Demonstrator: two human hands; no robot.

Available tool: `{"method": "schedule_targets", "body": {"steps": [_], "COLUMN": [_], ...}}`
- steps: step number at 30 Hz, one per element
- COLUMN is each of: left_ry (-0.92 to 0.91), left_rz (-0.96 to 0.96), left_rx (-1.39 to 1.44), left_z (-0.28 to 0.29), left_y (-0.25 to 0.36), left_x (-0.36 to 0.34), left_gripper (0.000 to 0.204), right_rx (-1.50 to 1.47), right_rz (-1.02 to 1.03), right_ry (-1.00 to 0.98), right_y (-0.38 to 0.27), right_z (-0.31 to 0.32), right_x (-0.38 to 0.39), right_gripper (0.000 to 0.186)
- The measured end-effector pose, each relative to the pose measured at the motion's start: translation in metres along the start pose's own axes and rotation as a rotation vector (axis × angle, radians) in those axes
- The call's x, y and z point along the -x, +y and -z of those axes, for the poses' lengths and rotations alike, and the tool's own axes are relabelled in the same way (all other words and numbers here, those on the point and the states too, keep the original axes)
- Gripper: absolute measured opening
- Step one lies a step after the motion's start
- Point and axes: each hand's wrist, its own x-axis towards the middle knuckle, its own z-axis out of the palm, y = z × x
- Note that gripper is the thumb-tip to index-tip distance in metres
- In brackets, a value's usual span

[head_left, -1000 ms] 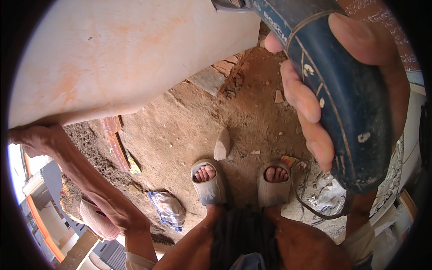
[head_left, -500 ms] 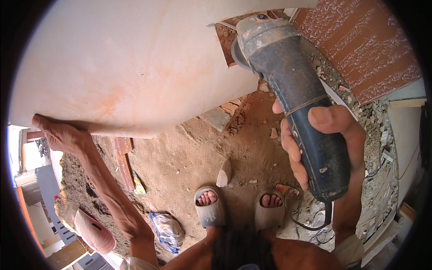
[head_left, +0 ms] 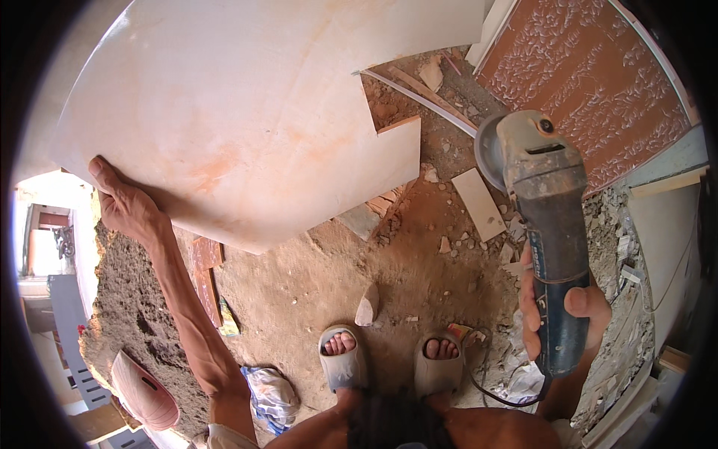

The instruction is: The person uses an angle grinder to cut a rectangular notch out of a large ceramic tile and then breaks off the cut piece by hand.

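A large cream-white tile (head_left: 247,127) with faint orange stains stands in front of me, a squared notch cut into its right side. My left hand (head_left: 131,206) grips its lower left edge, thumb on the face and the other fingers hidden behind. To the right of the tile, my right hand (head_left: 589,305) is wrapped round the body of a dusty blue angle grinder (head_left: 555,224). The grinder's head points away from me, and its disc (head_left: 490,153) is apart from the tile. A power cord (head_left: 497,396) trails from its rear end toward my right foot.
A narrow cream tile strip (head_left: 479,203) lies on the dirt among rubble. Brown patterned panels (head_left: 583,82) lean at the far right. A pale stone (head_left: 367,305) lies before my sandals. At left are brick pieces (head_left: 206,273), a plastic bag (head_left: 271,396) and a pink cap-like object (head_left: 144,393).
The grinder has moved right and toward me, away from the notch. The narrow tile strip on the ground now shows. My left hand keeps its hold on the tile, which appears slightly shifted.
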Motion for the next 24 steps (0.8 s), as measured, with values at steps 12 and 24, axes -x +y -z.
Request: {"method": "schedule_targets", "body": {"steps": [12, 24], "left_ry": [-0.029, -0.009], "left_rz": [-0.018, 0.390], "left_rx": [-0.260, -0.291], "left_z": [0.078, 0.155], "left_y": [-0.009, -0.180], "left_x": [0.019, 0.098], "left_gripper": [0.063, 0.066], "right_rx": [0.041, 0.367], "right_rz": [0.204, 0.288], "right_ry": [0.196, 0.326], "right_y": [0.020, 0.034], "right_z": [0.038, 0.048], "right_x": [0.023, 0.007], "right_gripper": [0.069, 0.076]}}
